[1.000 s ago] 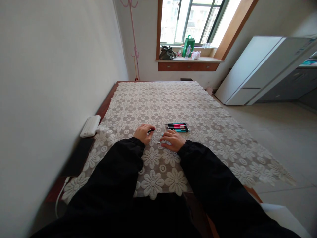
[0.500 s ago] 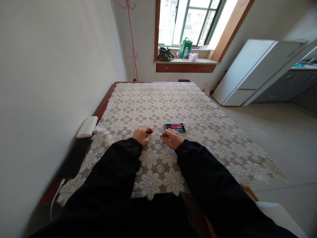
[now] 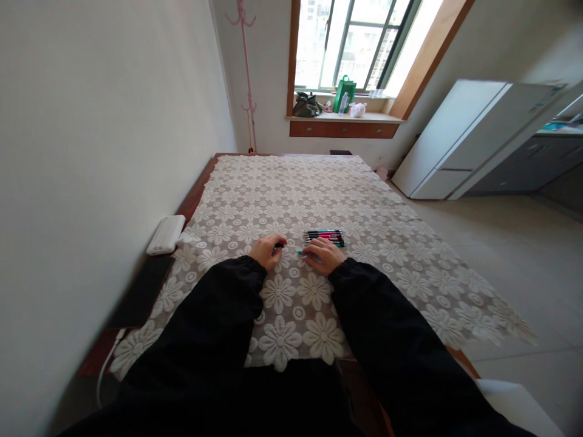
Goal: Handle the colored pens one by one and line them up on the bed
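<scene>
L hand [image 3: 268, 250] pinches black pen piece [image 3: 279, 245], poking out just past its fingertips. R hand [image 3: 324, 255] curled on teal pen [image 3: 301, 252], tip sticking out toward L fingers. Pen row [image 3: 326, 236] just beyond R fingers on lace tablecloth [image 3: 291, 194].

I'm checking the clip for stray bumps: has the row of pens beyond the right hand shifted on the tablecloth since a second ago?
No. The row of pens lies on the same flowers of the lace tablecloth, beyond the right hand; only the camera shifted.
</scene>
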The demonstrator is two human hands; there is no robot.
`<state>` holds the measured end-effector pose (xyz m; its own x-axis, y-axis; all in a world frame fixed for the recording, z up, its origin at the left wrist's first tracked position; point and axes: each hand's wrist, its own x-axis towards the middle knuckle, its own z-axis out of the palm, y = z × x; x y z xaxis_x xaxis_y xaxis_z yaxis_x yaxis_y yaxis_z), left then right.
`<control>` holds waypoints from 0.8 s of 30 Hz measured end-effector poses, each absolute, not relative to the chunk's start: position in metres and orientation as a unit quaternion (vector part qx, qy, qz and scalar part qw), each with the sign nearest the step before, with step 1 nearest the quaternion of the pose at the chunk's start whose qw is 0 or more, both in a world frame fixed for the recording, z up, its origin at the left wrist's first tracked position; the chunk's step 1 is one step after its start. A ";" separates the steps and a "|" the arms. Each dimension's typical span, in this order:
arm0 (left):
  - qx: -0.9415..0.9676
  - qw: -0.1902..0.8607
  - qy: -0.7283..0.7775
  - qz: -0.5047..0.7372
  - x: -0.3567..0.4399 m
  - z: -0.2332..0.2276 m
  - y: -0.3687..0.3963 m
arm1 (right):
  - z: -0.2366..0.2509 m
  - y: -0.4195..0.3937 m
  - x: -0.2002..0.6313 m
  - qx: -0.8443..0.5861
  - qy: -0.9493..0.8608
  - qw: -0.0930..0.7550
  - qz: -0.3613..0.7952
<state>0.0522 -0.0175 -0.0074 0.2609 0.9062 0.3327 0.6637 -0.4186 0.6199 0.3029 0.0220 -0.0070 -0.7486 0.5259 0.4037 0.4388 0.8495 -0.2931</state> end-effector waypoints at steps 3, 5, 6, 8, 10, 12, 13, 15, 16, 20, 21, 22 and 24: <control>0.784 0.180 0.494 0.330 0.053 -0.005 -0.019 | -0.010 0.022 0.300 -0.249 -0.938 0.229 0.081; 0.792 0.182 0.484 0.325 0.053 -0.006 -0.019 | -0.011 0.021 0.299 -0.251 -0.938 0.224 0.082; 0.795 0.183 0.479 0.325 0.053 -0.007 -0.018 | -0.011 0.021 0.299 -0.253 -0.937 0.224 0.087; 0.798 0.187 0.471 0.326 0.052 -0.009 -0.017 | -0.011 0.021 0.299 -0.261 -0.930 0.237 0.102; 0.800 0.190 0.466 0.325 0.052 -0.012 -0.016 | -0.011 0.020 0.300 -0.276 -0.915 0.266 0.125; 0.802 0.189 0.468 0.320 0.052 -0.014 -0.016 | -0.010 0.019 0.300 -0.287 -0.899 0.296 0.147; 0.803 0.189 0.469 0.317 0.052 -0.015 -0.016 | -0.010 0.018 0.300 -0.288 -0.894 0.307 0.153; 0.804 0.188 0.469 0.312 0.052 -0.014 -0.016 | -0.009 0.018 0.300 -0.275 -0.894 0.317 0.158; 0.805 0.188 0.469 0.310 0.052 -0.013 -0.016 | -0.009 0.017 0.299 -0.265 -0.896 0.317 0.159; 0.807 0.185 0.474 0.300 0.053 -0.011 -0.017 | -0.013 0.018 0.299 -0.268 -0.888 0.332 0.174; 0.807 0.185 0.476 0.298 0.053 -0.011 -0.017 | -0.014 0.018 0.299 -0.277 -0.882 0.338 0.178; 0.806 0.185 0.478 0.296 0.053 -0.012 -0.017 | -0.016 0.019 0.299 -0.284 -0.877 0.342 0.182; 0.806 0.187 0.479 0.293 0.053 -0.012 -0.017 | -0.018 0.020 0.299 -0.286 -0.874 0.344 0.190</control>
